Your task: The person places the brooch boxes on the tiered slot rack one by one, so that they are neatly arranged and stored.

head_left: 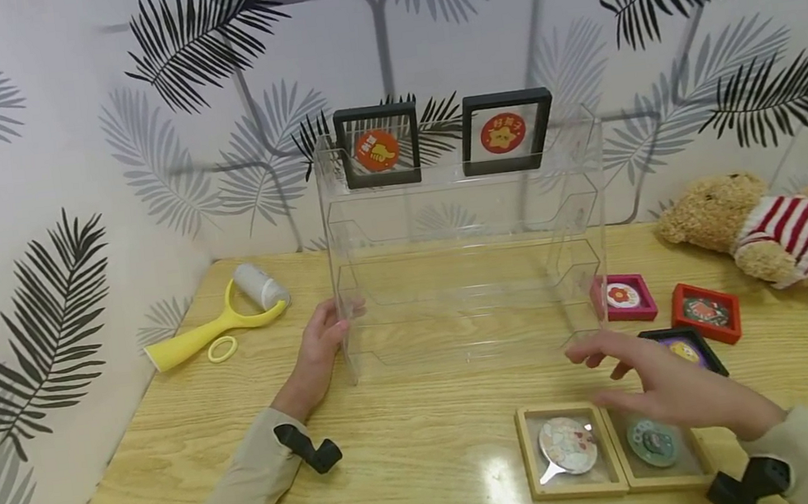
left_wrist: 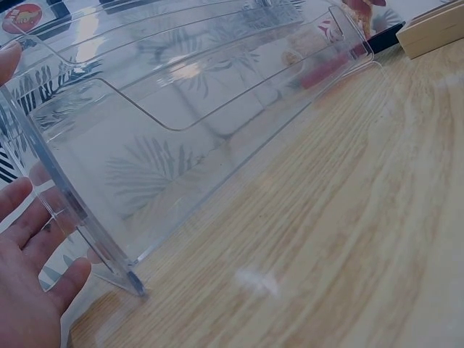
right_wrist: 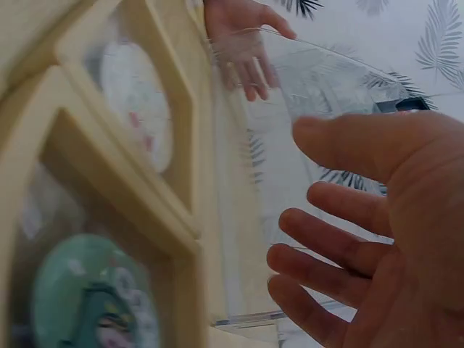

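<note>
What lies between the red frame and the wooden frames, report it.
In the head view, a black frame lies there, partly hidden by the right hand.

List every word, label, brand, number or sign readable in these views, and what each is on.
"好…子": on the upper-right red badge; the middle character is too blurred to be sure of.
Upper-left red badge: slanted characters, too small to read.
Teal badge: marks too blurred to tell whether they are lettering.
No brand or number is readable.
</note>
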A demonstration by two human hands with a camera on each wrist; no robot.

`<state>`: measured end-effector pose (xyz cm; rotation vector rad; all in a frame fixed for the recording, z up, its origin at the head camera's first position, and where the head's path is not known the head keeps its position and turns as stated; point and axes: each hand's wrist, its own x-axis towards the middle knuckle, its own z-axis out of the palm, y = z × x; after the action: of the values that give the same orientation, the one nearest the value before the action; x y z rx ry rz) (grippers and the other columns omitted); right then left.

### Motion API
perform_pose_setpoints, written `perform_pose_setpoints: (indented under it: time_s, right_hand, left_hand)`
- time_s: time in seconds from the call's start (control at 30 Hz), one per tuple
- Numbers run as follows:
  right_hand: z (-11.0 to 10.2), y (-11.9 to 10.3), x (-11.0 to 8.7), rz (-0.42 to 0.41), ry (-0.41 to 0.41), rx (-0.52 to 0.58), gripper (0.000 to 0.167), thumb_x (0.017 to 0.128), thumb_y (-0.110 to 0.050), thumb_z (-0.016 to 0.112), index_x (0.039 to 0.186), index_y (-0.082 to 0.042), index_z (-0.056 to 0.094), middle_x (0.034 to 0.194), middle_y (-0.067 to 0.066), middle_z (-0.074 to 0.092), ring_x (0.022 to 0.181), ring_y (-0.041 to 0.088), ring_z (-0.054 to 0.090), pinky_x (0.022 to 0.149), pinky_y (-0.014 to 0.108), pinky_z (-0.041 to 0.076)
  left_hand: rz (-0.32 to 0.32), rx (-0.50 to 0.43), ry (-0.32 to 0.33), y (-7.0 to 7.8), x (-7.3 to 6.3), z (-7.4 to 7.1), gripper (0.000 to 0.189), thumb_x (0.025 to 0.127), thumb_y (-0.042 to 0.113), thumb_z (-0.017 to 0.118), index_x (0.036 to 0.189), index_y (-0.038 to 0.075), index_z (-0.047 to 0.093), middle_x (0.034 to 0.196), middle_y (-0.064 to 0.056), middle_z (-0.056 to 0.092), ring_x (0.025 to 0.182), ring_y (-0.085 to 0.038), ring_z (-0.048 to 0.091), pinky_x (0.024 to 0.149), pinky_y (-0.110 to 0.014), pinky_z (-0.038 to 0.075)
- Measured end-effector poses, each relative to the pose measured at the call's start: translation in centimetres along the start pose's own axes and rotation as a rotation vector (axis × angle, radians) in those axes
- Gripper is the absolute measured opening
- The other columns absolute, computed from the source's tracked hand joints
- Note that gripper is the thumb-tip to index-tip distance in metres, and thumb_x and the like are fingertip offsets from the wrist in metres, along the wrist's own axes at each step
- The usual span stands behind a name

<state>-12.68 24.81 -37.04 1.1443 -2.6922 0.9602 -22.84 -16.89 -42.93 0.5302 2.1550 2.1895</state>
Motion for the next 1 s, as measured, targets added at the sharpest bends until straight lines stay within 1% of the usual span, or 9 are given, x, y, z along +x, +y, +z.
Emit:
perform_pose_setpoints:
  time_s: [0.1,0.2,0.33,0.43,0.5,0.67,0.8,0.9,1.0]
  right_hand:
    - [0.8,0.1,-0.6,-0.045,-0.040,-0.041,0.053,0.080,-0.019,0.077,0.126,-0.008,0.055,0.119,0.004,0.062,0.106,0.013,0.057,0.078,0.030,0.052]
    - [1.6,0.0,-1.2,-0.049,-0.084,-0.091,0.060,0.078,-0.032,0.078,0.127,-0.008,0.054,0.123,0.003,0.059,0.112,0.014,0.054,0.085,0.032,0.051]
    - [2.4,-0.5,-1.7,0.015,-0.195,-0.127,0.076,0.076,-0.052,0.072,0.133,-0.007,0.049,0.132,0.007,0.052,0.119,0.026,0.049,0.092,0.041,0.047]
    - [2.5,-1.1,-2.0,0.077,-0.279,-0.109,0.092,0.072,-0.061,0.070,0.139,-0.004,0.043,0.138,0.014,0.045,0.122,0.035,0.045,0.092,0.054,0.043]
    - [2.4,-1.3,-2.1,0.106,-0.306,-0.081,0.101,0.067,-0.064,0.070,0.141,-0.002,0.039,0.139,0.017,0.042,0.124,0.038,0.042,0.092,0.062,0.039]
    - [2.7,-1.5,-2.2,0.108,-0.313,-0.072,0.112,0.062,-0.068,0.071,0.144,-0.002,0.034,0.136,0.009,0.041,0.122,0.027,0.038,0.090,0.066,0.035]
    - [3.0,-1.5,-2.2,0.107,-0.297,-0.113,0.109,0.063,-0.062,0.077,0.145,-0.005,0.035,0.131,0.001,0.041,0.117,0.018,0.036,0.090,0.060,0.036]
    - [3.0,-1.7,-1.9,0.133,-0.300,-0.096,0.102,0.063,-0.052,0.082,0.144,-0.008,0.038,0.130,-0.001,0.040,0.117,0.019,0.036,0.091,0.056,0.035]
    - [3.0,-1.8,-1.7,0.179,-0.293,-0.032,0.097,0.063,-0.047,0.084,0.143,-0.016,0.040,0.131,-0.002,0.039,0.119,0.022,0.036,0.092,0.055,0.036]
  left_hand:
    - [-0.007,0.002,0.000,0.0,0.1,0.0,0.053,0.092,0.021,0.041,0.138,-0.003,0.033,0.142,-0.025,0.042,0.129,-0.024,0.042,0.107,-0.048,0.028]
    - [-0.012,0.005,0.009,0.0,0.1,0.0,0.051,0.093,0.020,0.041,0.138,-0.003,0.033,0.142,-0.026,0.042,0.128,-0.021,0.043,0.106,-0.046,0.029]
    - [-0.014,0.006,0.018,0.2,0.0,0.0,0.052,0.092,0.020,0.041,0.138,-0.003,0.033,0.142,-0.026,0.042,0.130,-0.025,0.041,0.107,-0.046,0.028]
    - [-0.016,0.009,0.014,0.4,-0.1,0.1,0.055,0.091,0.022,0.042,0.139,-0.004,0.032,0.143,-0.026,0.042,0.132,-0.029,0.039,0.108,-0.048,0.027]
    - [-0.016,0.010,0.006,0.4,0.0,0.1,0.056,0.091,0.023,0.042,0.139,-0.004,0.032,0.143,-0.026,0.041,0.133,-0.030,0.038,0.109,-0.050,0.025]
    - [-0.003,0.012,0.000,0.1,0.1,0.1,0.054,0.092,0.023,0.042,0.138,-0.005,0.033,0.142,-0.026,0.042,0.132,-0.031,0.039,0.110,-0.051,0.023]
    - [0.008,0.014,-0.005,0.1,0.1,0.1,0.054,0.093,0.023,0.041,0.138,-0.005,0.033,0.142,-0.026,0.042,0.131,-0.031,0.040,0.110,-0.051,0.023]
    - [0.007,0.014,-0.005,0.0,0.1,0.1,0.055,0.092,0.023,0.041,0.138,-0.006,0.032,0.142,-0.026,0.042,0.132,-0.031,0.039,0.111,-0.052,0.023]
    - [-0.001,0.013,-0.005,0.0,0.0,0.1,0.055,0.092,0.023,0.041,0.139,-0.006,0.032,0.142,-0.025,0.042,0.132,-0.030,0.038,0.111,-0.052,0.023]
